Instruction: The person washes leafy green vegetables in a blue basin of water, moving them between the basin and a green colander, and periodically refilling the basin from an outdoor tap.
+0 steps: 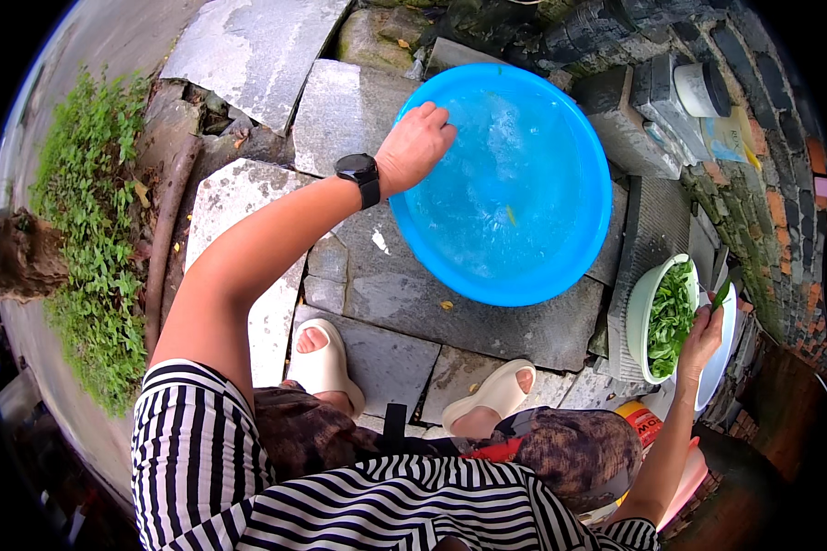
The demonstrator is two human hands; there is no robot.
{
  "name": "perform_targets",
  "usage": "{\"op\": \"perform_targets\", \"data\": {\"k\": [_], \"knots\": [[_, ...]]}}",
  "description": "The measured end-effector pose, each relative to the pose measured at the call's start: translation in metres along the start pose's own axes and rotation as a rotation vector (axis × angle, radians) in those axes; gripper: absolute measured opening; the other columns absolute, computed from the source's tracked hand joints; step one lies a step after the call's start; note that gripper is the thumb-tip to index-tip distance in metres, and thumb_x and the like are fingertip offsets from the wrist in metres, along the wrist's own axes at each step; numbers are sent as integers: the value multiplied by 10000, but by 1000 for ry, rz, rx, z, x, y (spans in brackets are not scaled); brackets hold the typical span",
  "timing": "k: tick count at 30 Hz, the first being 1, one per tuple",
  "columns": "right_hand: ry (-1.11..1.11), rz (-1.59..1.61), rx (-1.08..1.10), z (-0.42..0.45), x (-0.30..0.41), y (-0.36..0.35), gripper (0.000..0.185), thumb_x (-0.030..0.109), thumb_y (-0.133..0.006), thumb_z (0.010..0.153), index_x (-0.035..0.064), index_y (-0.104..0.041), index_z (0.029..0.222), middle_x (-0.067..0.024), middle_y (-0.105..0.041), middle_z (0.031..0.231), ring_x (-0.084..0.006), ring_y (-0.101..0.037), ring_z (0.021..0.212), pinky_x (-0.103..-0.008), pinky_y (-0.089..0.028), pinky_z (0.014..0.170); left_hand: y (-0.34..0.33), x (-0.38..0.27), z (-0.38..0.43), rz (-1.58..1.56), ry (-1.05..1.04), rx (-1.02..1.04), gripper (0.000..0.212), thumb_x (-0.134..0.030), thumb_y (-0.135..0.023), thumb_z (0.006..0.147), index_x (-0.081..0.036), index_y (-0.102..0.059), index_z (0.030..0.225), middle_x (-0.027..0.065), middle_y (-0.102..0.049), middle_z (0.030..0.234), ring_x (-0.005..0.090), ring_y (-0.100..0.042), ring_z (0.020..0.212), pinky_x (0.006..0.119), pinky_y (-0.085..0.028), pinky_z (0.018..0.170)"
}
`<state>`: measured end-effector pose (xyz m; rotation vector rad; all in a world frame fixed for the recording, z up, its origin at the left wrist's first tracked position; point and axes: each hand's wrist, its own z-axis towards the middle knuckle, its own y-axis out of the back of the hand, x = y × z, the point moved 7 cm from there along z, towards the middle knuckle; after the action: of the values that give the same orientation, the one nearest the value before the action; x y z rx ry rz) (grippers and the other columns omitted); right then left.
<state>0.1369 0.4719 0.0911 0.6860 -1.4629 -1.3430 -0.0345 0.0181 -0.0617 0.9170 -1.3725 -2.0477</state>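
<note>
My left hand (419, 146), with a dark watch on the wrist, is over the left rim of a round blue plastic basin (499, 296). Its fingers are curled inward, and whatever may be between them is hidden. Water (517, 172) fills the basin, with bubbles and a small yellow-green leaf bit (511, 215) in it. Off to the right, my right hand (700, 344) grips a green leaf (721, 295) beside a pale green bowl (637, 324). Cut leafy greens (670, 320) lie in that bowl. Behind the hand shows a white basin (720, 365), partly covered.
Uneven stone slabs (386, 330) form the ground. Concrete blocks (627, 124) carrying a white tub (699, 89) stand by a brick wall (751, 138). Left are green plants (93, 241) and a brown pipe (169, 234). A yellow-and-red package (641, 420) lies by my right knee.
</note>
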Motion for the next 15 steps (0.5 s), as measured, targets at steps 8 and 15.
{"op": "perform_targets", "data": {"k": [8,15], "knots": [[-61,-695,236,15,-55,-33,386,160,-571,820,14,-534,1176,-265,-528,1146,-394,-570,984,-448,-462,853,-11,0,7,-674,378,-17,247,84,-557,753,-16,-635,965,74,-616,932,184,-611,743,295,-508,690],[487,82,450,31,148,-153,154,62,-568,802,-1,-647,918,-201,-624,919,-351,-610,822,-396,-475,728,-22,-2,4,-1277,620,155,296,72,-542,806,8,-575,1093,102,-584,965,167,-611,815,277,-522,753]]}}
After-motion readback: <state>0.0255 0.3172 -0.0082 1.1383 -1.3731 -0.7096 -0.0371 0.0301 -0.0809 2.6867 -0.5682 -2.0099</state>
